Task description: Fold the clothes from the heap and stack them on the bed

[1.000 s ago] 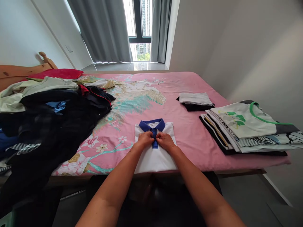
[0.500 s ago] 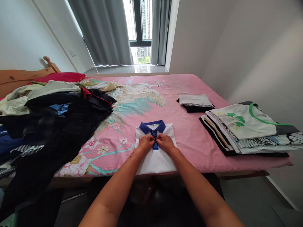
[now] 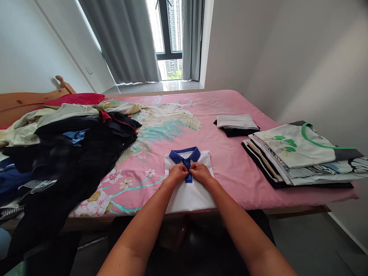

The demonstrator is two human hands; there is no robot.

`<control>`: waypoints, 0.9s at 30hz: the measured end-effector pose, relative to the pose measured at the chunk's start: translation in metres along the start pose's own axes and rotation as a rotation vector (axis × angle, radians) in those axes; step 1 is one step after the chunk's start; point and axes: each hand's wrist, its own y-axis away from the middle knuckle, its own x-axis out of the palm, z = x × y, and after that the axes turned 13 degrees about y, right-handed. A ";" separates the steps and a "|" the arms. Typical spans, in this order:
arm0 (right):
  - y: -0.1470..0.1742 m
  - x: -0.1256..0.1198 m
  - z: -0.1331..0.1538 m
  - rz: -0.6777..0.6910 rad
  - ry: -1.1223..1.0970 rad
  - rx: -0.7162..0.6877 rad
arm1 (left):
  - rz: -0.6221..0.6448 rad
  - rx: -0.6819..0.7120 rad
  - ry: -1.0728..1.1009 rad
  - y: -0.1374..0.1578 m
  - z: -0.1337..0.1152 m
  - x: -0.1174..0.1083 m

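Note:
In front of me a white polo shirt point(image 3: 188, 199) with a blue collar and blue button placket lies folded flat at the bed's near edge, collar pointing away. My left hand point(image 3: 178, 172) pinches the left side of the placket. From the other side, my right hand point(image 3: 200, 171) pinches the placket too, its fingertips almost meeting those of the left. Whatever button sits between the fingers is hidden.
A heap of loose clothes point(image 3: 74, 153) covers the bed's left side. On the right rises a stack of folded shirts point(image 3: 296, 153), with a smaller folded pile point(image 3: 237, 122) behind it. Pink floral bedding point(image 3: 161, 145) lies under everything.
Both hands stay pinched at the placket with hardly any movement. The view has tilted slightly, while the shirt and piles rest where they were.

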 end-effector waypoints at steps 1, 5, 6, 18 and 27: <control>-0.001 0.000 -0.001 0.005 -0.007 0.003 | 0.004 -0.011 -0.004 0.001 -0.001 0.000; -0.002 0.001 -0.002 0.021 -0.032 0.014 | 0.033 -0.043 -0.016 0.004 -0.005 -0.001; -0.003 0.001 -0.002 0.025 -0.037 0.018 | 0.038 -0.048 -0.020 0.004 -0.007 -0.001; -0.008 -0.001 0.001 0.100 -0.130 0.140 | -0.008 -0.082 -0.075 0.006 -0.013 0.001; -0.009 0.003 -0.003 0.188 -0.230 0.167 | 0.009 -0.095 -0.075 0.004 -0.015 -0.001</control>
